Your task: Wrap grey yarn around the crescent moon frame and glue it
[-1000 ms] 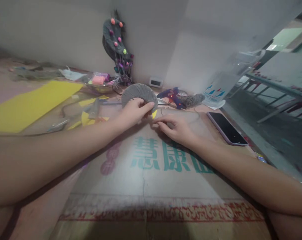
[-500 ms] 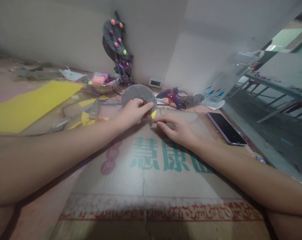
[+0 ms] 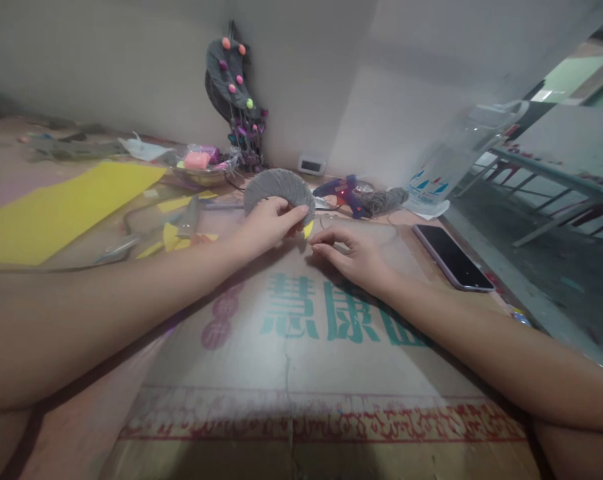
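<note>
Grey and finely lined, the disc (image 3: 276,185) sets a muted tone here beside tan cardboard (image 3: 241,367) printed with teal characters, maroon circles and a red scrolled border. The grey crescent (image 3: 218,80) is dotted orange, pink, purple and lime; a plain sheet (image 3: 76,210) blazes yellow, a phone (image 3: 454,257) black edged in mauve.

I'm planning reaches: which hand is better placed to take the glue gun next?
Probably the right hand: it holds nothing visible, and the glue gun lies just beyond; the left hand grips the gray piece.
</note>
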{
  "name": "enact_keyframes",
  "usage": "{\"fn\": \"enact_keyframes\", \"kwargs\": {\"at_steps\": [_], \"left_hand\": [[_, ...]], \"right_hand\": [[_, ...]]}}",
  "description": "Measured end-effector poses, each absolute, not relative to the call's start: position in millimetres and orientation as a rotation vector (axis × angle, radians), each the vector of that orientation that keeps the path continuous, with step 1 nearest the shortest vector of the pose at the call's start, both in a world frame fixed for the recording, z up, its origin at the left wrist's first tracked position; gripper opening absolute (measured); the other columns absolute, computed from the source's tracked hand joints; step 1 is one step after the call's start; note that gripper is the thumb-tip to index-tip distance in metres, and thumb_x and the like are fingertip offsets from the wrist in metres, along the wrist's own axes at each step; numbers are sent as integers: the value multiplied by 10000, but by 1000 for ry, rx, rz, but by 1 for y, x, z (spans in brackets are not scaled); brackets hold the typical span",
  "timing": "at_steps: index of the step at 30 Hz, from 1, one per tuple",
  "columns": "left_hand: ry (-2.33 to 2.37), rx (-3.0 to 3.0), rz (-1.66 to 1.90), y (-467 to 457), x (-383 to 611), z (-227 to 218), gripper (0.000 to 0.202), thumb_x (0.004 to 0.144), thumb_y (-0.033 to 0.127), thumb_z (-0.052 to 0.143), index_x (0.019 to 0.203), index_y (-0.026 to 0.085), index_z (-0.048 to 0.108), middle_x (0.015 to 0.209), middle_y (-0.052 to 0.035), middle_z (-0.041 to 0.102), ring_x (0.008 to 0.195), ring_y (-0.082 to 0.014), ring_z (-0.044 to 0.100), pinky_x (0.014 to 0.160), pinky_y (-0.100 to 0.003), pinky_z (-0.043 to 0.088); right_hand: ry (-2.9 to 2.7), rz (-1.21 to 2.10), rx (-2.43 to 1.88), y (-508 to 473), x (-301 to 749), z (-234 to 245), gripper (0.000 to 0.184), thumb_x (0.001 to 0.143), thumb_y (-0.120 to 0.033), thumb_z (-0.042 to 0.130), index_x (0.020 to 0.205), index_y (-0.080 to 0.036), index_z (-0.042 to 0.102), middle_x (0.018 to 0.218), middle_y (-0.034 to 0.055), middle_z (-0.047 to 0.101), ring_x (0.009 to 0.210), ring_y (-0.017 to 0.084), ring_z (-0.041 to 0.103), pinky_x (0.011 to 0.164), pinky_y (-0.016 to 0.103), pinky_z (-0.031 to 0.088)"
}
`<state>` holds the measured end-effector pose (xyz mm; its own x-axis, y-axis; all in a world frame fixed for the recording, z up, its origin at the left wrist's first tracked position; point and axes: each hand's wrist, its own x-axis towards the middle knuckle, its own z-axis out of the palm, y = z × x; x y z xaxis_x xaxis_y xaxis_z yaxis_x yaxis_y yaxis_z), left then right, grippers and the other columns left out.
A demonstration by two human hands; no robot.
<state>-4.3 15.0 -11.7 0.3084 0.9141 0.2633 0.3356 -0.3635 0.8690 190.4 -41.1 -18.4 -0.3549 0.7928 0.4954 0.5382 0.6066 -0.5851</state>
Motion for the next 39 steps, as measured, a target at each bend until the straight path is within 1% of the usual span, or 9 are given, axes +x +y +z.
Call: {"fn": "enact_keyframes", "kwargs": {"at_steps": [6,8,12,17,23,28,32,37,39], "left_hand": [[1128,1861,1010,14,-5,-10,405,877,504,559,636,178,569,597,-8,582,531,-129,538,545,-263,390],[1126,1872,1020,14,-5,-10,408,875,508,562,639,176,575,604,-11,590,539,-132,546,546,-263,392],[1114,1898,1010,14,-5,-10,426,884,514,552,628,175,582,607,-19,598,548,-130,548,549,-259,392],[1126,1902,1016,13,-4,-9,417,880,505,556,628,175,581,608,-22,599,555,-131,551,548,-255,392],[1134,1885,990,11,-4,-8,424,887,515,552,633,177,575,588,-12,585,517,-125,534,522,-256,380],[1139,1874,998,10,-3,-7,409,880,496,568,628,174,575,594,-12,589,510,-119,531,512,-253,377],[1140,1877,998,11,-3,-7,410,883,498,562,630,176,576,594,-14,592,505,-119,531,512,-252,379],[1140,1869,976,10,-3,-6,395,880,493,564,650,173,585,614,-24,612,503,-120,534,506,-249,384],[1130,1861,975,9,-3,-6,391,881,487,563,653,171,587,618,-27,617,504,-119,536,508,-247,386]], "right_hand": [[-2057,407,-1037,-40,192,-20,116,888,-301,647,911,-204,707,875,19,753,803,172,688,751,284,526],[-2079,400,-1023,-41,192,-20,141,919,-309,611,911,-203,704,869,20,755,803,171,690,755,285,524],[-2110,397,-1044,-41,193,-19,215,980,-273,504,926,-210,702,804,10,752,776,170,696,768,299,524],[-2121,318,-1043,-39,194,-21,200,935,-212,525,993,-216,717,880,19,768,827,186,707,795,314,531],[-2085,344,-1026,-41,192,-20,206,872,-149,496,935,-208,683,855,6,749,800,165,694,779,290,523],[-2100,325,-996,-40,192,-20,164,799,-131,493,799,-213,635,790,-1,702,743,160,651,731,280,505],[-2122,331,-992,-38,193,-20,169,780,-109,486,734,-219,606,769,-1,685,754,161,638,761,292,497],[-2044,372,-943,-38,192,-20,103,849,-175,559,936,-222,587,842,7,666,760,152,625,720,281,510],[-2044,365,-954,-39,191,-20,54,874,-237,604,922,-221,584,832,12,666,752,157,623,700,282,510]]}}
